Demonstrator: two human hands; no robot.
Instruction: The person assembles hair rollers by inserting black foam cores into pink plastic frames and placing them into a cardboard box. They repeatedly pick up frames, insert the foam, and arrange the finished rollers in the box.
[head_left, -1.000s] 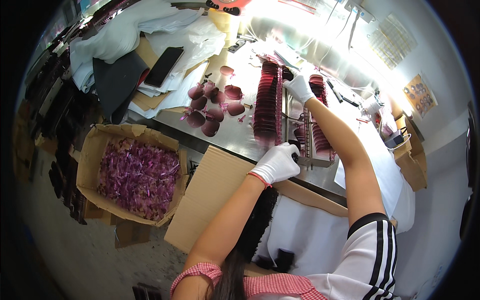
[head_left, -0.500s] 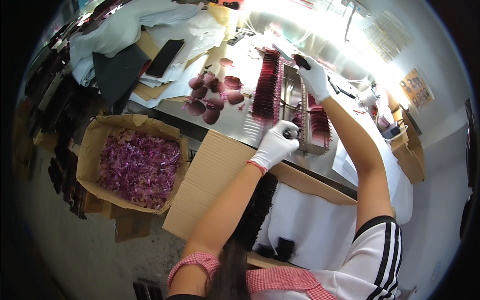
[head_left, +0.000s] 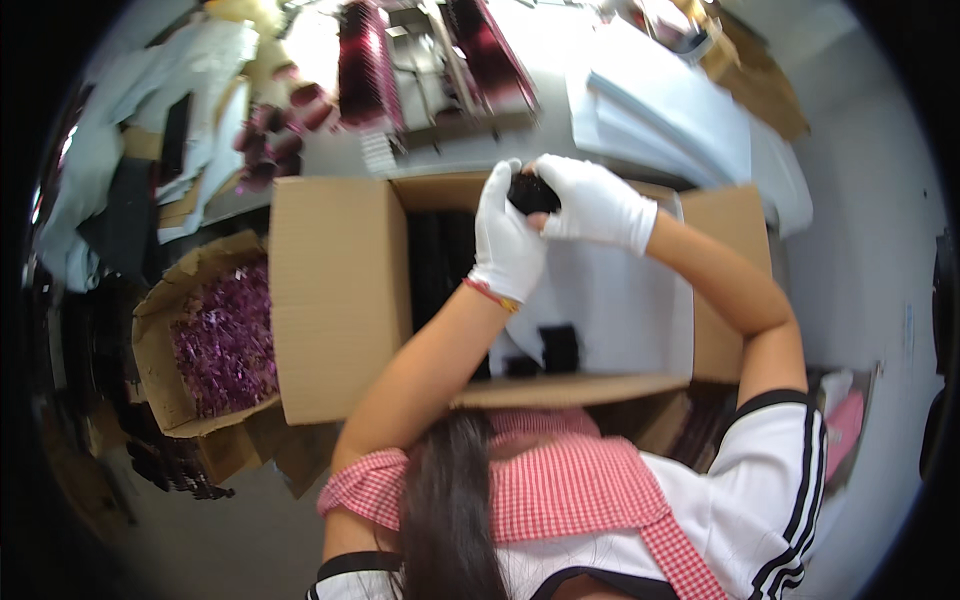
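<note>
Over the far part of an open cardboard box (head_left: 330, 300), my two white-gloved hands meet around dark lenses (head_left: 532, 196); whether it is one lens or a small stack I cannot tell. My left hand (head_left: 507, 240) curls along the left side of them. From the right, my right hand (head_left: 597, 205) closes on them with bent fingers. Inside the box, below my hands, white paper (head_left: 620, 310) lies flat. A long dark row (head_left: 438, 265) runs along the box's left side, partly behind my left forearm. Small black stacks (head_left: 560, 348) lie on the paper near the front wall.
Beyond the box, a metal rack (head_left: 425, 60) on the bench carries rows of reddish lenses (head_left: 365, 70). Loose tinted lenses (head_left: 270, 145) lie left of it, white sheets (head_left: 670, 110) right. A carton (head_left: 150, 350) of purple scraps (head_left: 225, 335) stands left. A dark phone (head_left: 176, 135) rests on papers.
My view has swung down to the box. Both hands have drawn back from the bench rack and come together; my right hand has brought its dark piece over the box.
</note>
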